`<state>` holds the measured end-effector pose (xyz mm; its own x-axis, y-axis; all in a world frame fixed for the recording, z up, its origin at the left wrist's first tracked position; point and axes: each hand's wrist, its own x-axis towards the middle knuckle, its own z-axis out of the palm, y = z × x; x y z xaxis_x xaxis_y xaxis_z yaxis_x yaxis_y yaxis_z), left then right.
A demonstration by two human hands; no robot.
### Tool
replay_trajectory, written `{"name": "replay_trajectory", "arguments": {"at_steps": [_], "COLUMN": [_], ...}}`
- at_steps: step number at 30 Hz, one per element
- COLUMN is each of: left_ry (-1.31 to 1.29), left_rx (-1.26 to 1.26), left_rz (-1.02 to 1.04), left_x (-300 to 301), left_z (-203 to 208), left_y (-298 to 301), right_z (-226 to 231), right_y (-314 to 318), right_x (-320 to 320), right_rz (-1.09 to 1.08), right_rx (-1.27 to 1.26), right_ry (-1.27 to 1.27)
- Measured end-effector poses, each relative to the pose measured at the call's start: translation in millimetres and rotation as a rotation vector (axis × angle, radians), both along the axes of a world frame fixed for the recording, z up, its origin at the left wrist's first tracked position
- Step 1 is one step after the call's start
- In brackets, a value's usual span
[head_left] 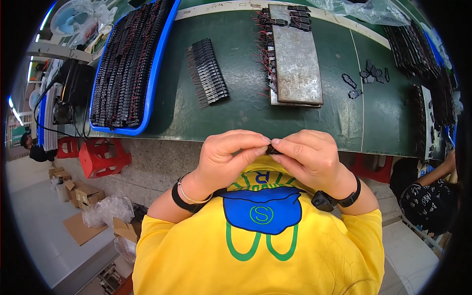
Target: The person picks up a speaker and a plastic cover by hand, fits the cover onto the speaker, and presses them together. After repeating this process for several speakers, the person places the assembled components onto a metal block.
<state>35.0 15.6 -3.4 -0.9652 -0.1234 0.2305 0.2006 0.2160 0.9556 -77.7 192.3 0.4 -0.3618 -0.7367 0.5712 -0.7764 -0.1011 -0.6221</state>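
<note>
Both hands meet close to the chest, above the yellow shirt [255,255] and short of the green counter [236,108]. The left hand [223,160] and right hand [307,157] each pinch one end of a small black plastic component [272,150], fingertips pressed together on it. It looks light and stiff, probably with thin wires that could bend, so gripping its hard body seems safest. On the counter lie a row of similar black parts [209,71], a grey metal plate [295,59] and a blue tray [130,64] full of them.
</note>
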Motion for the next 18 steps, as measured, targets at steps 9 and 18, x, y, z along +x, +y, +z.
{"name": "replay_trajectory", "arguments": {"at_steps": [9,18], "left_ry": [-0.331,-0.501], "left_rx": [0.804,0.512], "left_rz": [-0.007,-0.012], "left_x": [3.7,3.4], "left_z": [-0.8,9.7], "left_y": [1.8,3.2], "right_z": [1.9,1.8], "right_y": [2.7,4.3], "right_x": [0.8,1.5], "right_rz": [0.033,0.016], "right_rx": [-0.040,-0.045], "right_ry": [0.089,0.170]}}
